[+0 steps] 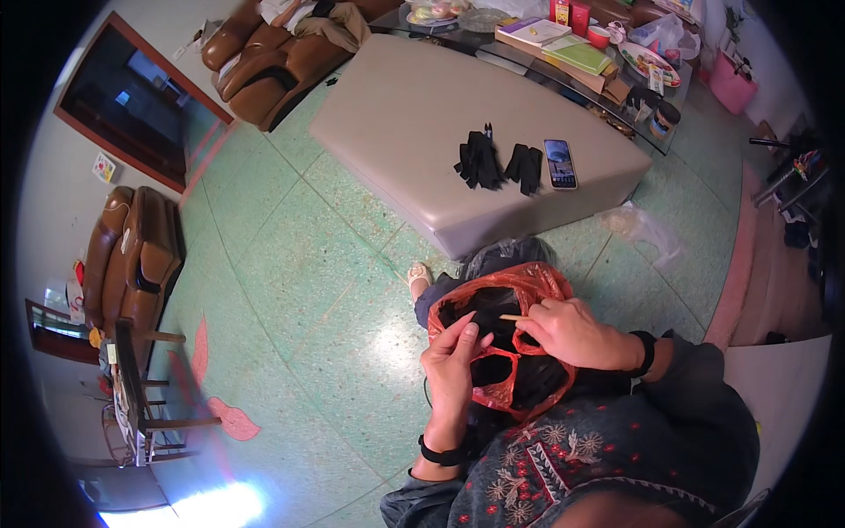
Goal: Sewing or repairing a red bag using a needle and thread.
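Observation:
My right hand point(568, 333) pinches a thin, pale wooden stick point(511, 317) between thumb and fingers. Its tip points toward my left hand point(452, 360), whose thumb and forefinger come close together. Dark material lies behind those fingertips, so whether they hold a black piece is unclear. Both hands are above an open red plastic bag point(548, 280) on my lap. Black pieces point(538, 383) fill the bag, their shapes hard to make out. In front of me, two bunches of black strips point(480, 162) rest on a beige padded bench point(396, 119).
A smartphone point(560, 165) and a dark pointed tool point(488, 129) lie by the strips. Behind the bench, a glass table point(455, 39) carries books, a plate and a jar. A clear plastic bag point(643, 228) is on the green floor. A person point(323, 23) sits on a brown sofa point(264, 63).

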Demonstrator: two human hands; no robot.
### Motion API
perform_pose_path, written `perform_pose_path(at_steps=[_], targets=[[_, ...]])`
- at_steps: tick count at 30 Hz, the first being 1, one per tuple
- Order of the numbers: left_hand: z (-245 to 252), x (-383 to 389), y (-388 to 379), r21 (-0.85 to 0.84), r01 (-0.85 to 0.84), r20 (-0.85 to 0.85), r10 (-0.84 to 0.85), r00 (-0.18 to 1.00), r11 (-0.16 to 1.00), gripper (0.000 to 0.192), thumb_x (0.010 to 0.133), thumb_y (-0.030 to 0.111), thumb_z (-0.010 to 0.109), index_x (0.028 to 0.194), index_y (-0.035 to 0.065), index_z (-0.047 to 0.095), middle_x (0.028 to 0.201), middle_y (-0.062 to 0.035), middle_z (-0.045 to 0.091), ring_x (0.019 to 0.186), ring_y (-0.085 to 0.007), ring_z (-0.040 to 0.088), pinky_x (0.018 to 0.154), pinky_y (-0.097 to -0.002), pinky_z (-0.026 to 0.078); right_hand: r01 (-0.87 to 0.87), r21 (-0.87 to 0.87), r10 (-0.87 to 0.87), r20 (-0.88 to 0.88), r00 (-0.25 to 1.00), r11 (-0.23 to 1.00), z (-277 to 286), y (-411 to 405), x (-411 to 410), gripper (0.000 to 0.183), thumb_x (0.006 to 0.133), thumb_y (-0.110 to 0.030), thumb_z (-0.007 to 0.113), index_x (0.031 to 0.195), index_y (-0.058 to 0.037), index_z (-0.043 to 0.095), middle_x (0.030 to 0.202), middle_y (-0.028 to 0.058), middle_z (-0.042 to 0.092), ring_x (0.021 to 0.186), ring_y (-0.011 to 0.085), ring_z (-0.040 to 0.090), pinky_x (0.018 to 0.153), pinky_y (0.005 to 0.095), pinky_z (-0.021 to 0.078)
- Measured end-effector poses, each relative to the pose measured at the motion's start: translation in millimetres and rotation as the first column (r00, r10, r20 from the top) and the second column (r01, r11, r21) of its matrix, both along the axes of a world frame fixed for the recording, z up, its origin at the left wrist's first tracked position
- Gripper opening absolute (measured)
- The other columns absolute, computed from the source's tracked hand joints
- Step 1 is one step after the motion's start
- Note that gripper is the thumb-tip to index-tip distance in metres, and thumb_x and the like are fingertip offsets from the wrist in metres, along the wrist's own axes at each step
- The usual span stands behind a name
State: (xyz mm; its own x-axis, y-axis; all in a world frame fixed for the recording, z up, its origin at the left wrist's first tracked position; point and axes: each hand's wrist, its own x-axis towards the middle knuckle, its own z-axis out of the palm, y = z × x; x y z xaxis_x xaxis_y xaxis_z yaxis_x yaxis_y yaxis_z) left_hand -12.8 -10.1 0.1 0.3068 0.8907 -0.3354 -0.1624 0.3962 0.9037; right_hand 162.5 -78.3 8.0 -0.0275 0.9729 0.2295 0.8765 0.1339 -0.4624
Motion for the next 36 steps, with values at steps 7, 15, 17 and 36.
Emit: perform_pose_path(at_steps=[7, 15, 17, 36], targets=[[2, 5, -3, -0.002, 0.088, -0.037, -0.088, 0.995, 0.996, 0.022, 0.086, 0.006, 0.058, 0.105, -0.0048, 0.061, 0.093, -0.0096, 0.064, 0.079, -0.0152, 0.063, 0.071, -0.0241, 0.054, 0.020, 0.035, -0.016, -0.093, 0.996, 0.999, -11, -2, -10, 0.027, 0.082, -0.023, 0.061, 0.069, -0.0002, 0.055, 0.061, 0.0153, 0.056, 0.054, 0.0320, 0.058, 0.048, 0.0399, 0.0464], [-1, 3, -3, 0.002, 0.059, -0.035, -0.059, 0.998, 0.998, 0.018, 0.085, 0.007, 0.060, 0.099, -0.0050, 0.063, 0.083, -0.0088, 0.065, 0.067, -0.0139, 0.063, 0.063, -0.0229, 0.053, 0.063, 0.121, -0.021, -0.317, 0.948, 0.991, -13, 3, -10, 0.024, 0.080, -0.018, 0.065, 0.068, -0.0007, 0.054, 0.060, 0.0147, 0.055, 0.054, 0.0314, 0.057, 0.047, 0.0392, 0.0448], [-1, 4, -2, 0.004, 0.059, -0.045, -0.059, 0.997, 0.998, 0.017, 0.085, 0.007, 0.060, 0.098, -0.0051, 0.063, 0.083, -0.0088, 0.065, 0.066, -0.0137, 0.063, 0.062, -0.0228, 0.053, 0.061, 0.119, -0.029, -0.250, 0.968, 0.991, -12, 3, -8, 0.024, 0.080, -0.018, 0.065, 0.068, -0.0009, 0.053, 0.060, 0.0144, 0.054, 0.054, 0.0312, 0.057, 0.047, 0.0389, 0.0445], [-5, 8, 6, 0.077, 0.053, -0.034, -0.050, 0.998, 0.996, 0.018, 0.086, 0.011, 0.061, 0.095, -0.0044, 0.063, 0.081, -0.0062, 0.064, 0.066, -0.0113, 0.061, 0.062, -0.0233, 0.054, 0.037, -0.115, -0.095, -0.556, 0.826, 0.993, -13, 4, -10, 0.023, 0.084, -0.019, 0.062, 0.072, 0.0005, 0.058, 0.061, 0.0168, 0.054, 0.051, 0.0287, 0.053, 0.048, 0.0364, 0.0401]])
